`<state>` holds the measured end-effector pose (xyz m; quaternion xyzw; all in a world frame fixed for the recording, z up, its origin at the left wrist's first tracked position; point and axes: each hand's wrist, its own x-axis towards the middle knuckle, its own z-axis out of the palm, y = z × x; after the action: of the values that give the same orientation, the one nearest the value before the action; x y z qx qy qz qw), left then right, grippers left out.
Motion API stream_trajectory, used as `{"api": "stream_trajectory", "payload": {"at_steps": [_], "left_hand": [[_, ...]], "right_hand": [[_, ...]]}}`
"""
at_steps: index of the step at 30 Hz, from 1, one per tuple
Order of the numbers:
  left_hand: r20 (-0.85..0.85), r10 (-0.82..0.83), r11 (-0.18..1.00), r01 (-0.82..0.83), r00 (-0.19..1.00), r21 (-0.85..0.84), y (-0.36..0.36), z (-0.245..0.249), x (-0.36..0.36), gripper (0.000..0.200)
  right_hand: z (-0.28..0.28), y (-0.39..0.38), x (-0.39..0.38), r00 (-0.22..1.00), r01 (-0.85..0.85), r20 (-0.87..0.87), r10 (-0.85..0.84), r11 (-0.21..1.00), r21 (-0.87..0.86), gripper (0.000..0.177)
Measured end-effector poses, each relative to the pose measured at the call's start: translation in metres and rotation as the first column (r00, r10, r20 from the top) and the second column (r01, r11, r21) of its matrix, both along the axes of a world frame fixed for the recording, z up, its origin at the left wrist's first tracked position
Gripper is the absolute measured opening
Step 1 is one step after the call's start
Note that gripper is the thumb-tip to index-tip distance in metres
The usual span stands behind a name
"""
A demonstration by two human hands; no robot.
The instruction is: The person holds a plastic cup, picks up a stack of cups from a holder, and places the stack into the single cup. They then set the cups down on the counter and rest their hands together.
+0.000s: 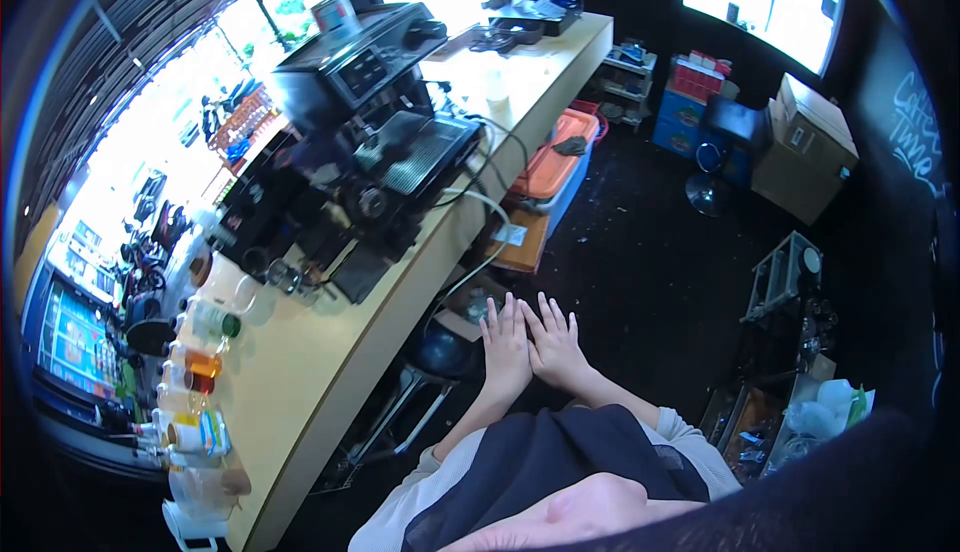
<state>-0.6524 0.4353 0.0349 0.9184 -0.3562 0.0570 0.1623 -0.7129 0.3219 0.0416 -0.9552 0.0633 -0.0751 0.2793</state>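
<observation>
Beside the pale counter, over the dark floor: two bare hands, raised side by side in front of the body, backs to the camera.
Left hand: opened flat, fingers long and slightly parted, its inner edge against the other hand; nearest to it is a black, round-seated stool with metal legs, standing by the counter's side.
Right hand: flat too, fingers fanned a little wider, touching the left near the index fingers; whether the palms press on anything cannot be told.
Wall lettering: white handwritten script on a dark surface, "Coffee" above what looks like "Time".
Blue carton: printed, too small to read.
Counter machine: black and metallic, boxy, a grated metal tray at its front; any maker's name is illegible.
Container row: clear-walled vessels along the far edge, one with amber liquid, a handled pitcher at the near end.
Storage bin: orange plastic lid, rounded corners.
Cardboard box: plain brown, upright beside a seat with a round, shiny base.
Clothing: dark apron over light grey sleeves.
</observation>
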Motion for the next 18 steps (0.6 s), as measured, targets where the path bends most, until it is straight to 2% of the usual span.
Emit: {"api": "stream_trajectory", "payload": {"at_steps": [6, 10, 18], "left_hand": [[0.039, -0.052, 0.999, 0.052, 0.998, -0.008, -0.113, 0.009, 0.025, 0.068], [0.074, -0.079, 0.997, 0.078, 0.994, 0.014, -0.176, 0.005, 0.043, 0.069], [0.042, -0.071, 0.996, 0.069, 0.997, 0.062, -0.246, -0.004, 0.058, 0.069]], "right_hand": [[0.006, -0.113, 0.02, 0.994, 0.044, 0.099, -0.038, 0.997, -0.067, 0.07], [0.005, -0.172, 0.032, 0.995, 0.078, 0.068, -0.074, 0.996, -0.05, 0.071], [-0.009, -0.243, 0.049, 0.997, 0.062, 0.061, -0.057, 0.995, -0.083, 0.071]]}}
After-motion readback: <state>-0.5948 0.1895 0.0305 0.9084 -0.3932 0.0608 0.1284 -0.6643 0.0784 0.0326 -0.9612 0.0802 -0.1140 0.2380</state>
